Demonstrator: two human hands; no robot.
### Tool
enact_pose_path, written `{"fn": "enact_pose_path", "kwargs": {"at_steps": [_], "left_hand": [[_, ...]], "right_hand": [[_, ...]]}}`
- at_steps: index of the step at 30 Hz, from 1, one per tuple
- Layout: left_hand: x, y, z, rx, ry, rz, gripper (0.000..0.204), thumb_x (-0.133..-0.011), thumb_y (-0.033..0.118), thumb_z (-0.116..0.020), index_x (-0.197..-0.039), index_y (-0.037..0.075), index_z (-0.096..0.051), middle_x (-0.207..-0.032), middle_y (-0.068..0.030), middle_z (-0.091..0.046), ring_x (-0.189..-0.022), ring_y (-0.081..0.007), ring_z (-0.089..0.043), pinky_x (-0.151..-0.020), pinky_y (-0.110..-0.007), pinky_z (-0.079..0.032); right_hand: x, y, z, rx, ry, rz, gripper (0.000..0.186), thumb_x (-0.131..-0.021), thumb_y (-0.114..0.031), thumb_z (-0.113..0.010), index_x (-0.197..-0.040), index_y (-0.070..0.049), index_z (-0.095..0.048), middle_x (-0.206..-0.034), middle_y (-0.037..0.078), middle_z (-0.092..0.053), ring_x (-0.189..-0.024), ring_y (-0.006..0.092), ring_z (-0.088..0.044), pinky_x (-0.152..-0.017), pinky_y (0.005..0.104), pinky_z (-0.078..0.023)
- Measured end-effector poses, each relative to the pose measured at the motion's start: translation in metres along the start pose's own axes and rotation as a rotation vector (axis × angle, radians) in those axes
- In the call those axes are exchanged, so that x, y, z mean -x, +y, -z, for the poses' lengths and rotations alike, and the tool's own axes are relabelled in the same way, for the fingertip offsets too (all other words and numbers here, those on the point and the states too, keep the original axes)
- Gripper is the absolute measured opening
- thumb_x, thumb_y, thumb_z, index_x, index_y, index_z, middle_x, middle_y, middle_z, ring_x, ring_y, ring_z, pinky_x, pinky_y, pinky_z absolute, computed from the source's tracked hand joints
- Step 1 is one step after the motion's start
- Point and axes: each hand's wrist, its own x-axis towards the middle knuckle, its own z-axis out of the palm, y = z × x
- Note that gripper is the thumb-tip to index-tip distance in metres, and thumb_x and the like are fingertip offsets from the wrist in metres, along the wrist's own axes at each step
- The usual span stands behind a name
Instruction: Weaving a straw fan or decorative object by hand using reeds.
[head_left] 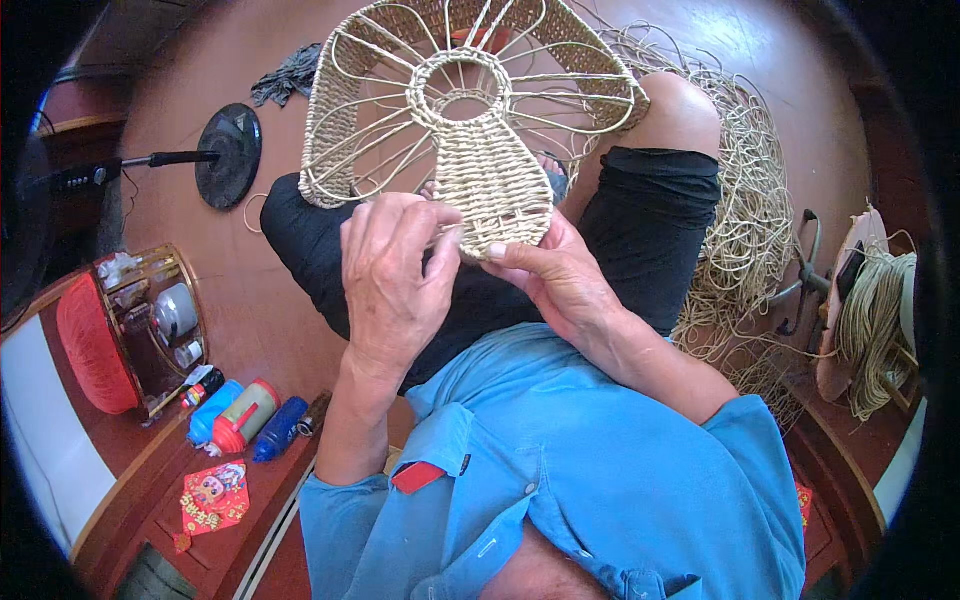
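- From my remote seat I look down on a person in a blue shirt [590, 470] and black shorts [650, 215], seated above a reddish-brown floor [250, 300].
- A loose heap of pale cane strands [745, 215] sprawls on the floor at the person's right, just beside the knee.
- The woven basket frame [465, 95], a half-finished piece of pale rattan with open wire-like ribs fanning from a round ring, is held up over the lap, its densely woven tongue pointing down toward the hands.
- A coil of cane [880, 325] hangs at the far right, near the heap.
- A red fan-shaped object [95, 345] leans beside a tray of jars at the left, on a low wooden ledge.
- A round black fan base [229, 153] rests on the floor, upper left, well apart from the basket.
- The left hand [395, 280] is closed, its fingers curled against the lower left edge of the woven tongue, pinching it.
- The right hand [560, 275] grips the lower right edge of the same tongue, thumb on top.
- Blue and red bottles [245, 415] lie on the ledge, lower left.
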Motion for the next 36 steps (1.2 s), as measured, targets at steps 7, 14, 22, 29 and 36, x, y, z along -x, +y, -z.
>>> {"fn": "enact_pose_path", "kwargs": {"at_steps": [7, 14, 22, 29, 36], "left_hand": [[-0.008, 0.004, -0.017, 0.051, -0.102, -0.05, 0.01, -0.086, 0.011, -0.081, -0.095, 0.01, -0.075, -0.093, -0.0052, -0.068, -0.093, -0.0262, -0.065, -0.086, -0.041, -0.047], [-0.008, 0.016, -0.023, -0.103, -0.129, -0.1, 0.01, -0.088, 0.009, -0.078, -0.093, 0.007, -0.071, -0.092, -0.0093, -0.064, -0.091, -0.0311, -0.062, -0.083, -0.045, -0.049], [-0.01, 0.01, -0.029, 0.017, -0.112, -0.067, 0.011, -0.089, 0.005, -0.075, -0.096, 0.003, -0.067, -0.095, -0.0133, -0.062, -0.091, -0.0332, -0.062, -0.084, -0.047, -0.05], [-0.008, 0.01, -0.039, 0.018, -0.104, -0.075, 0.013, -0.09, 0.012, -0.076, -0.099, 0.008, -0.068, -0.095, -0.0084, -0.063, -0.093, -0.0294, -0.064, -0.083, -0.045, -0.048], [-0.009, 0.024, -0.038, -0.088, -0.064, -0.138, 0.012, -0.089, 0.009, -0.076, -0.097, 0.007, -0.068, -0.094, -0.0093, -0.062, -0.089, -0.029, -0.064, -0.082, -0.044, -0.05]], "right_hand": [[-0.006, 0.001, 0.005, 0.001, -0.034, 0.047, 0.061, -0.09, 0.009, -0.075, -0.146, -0.002, -0.053, -0.135, 0.01, -0.07, -0.121, 0.0189, -0.071, -0.104, 0.0359, -0.06], [-0.012, 0.005, 0.013, 0.03, -0.044, 0.065, 0.061, -0.088, 0.01, -0.076, -0.144, 0.0, -0.054, -0.134, 0.01, -0.07, -0.121, 0.0183, -0.069, -0.107, 0.0346, -0.057], [-0.013, 0.006, 0.02, 0.02, -0.137, 0.099, 0.072, -0.086, 0.009, -0.078, -0.151, 0.0, -0.049, -0.136, 0.009, -0.068, -0.125, 0.0173, -0.067, -0.112, 0.0351, -0.054], [-0.009, 0.006, 0.02, 0.013, -0.144, 0.206, 0.073, -0.087, 0.009, -0.078, -0.152, 0.002, -0.046, -0.139, 0.01, -0.065, -0.127, 0.0176, -0.065, -0.113, 0.0356, -0.054], [-0.003, 0.001, 0.029, 0.043, -0.1, 0.135, 0.067, -0.093, 0.004, -0.072, -0.153, 0.004, -0.043, -0.141, 0.012, -0.064, -0.131, 0.0191, -0.064, -0.111, 0.0399, -0.056]]}}
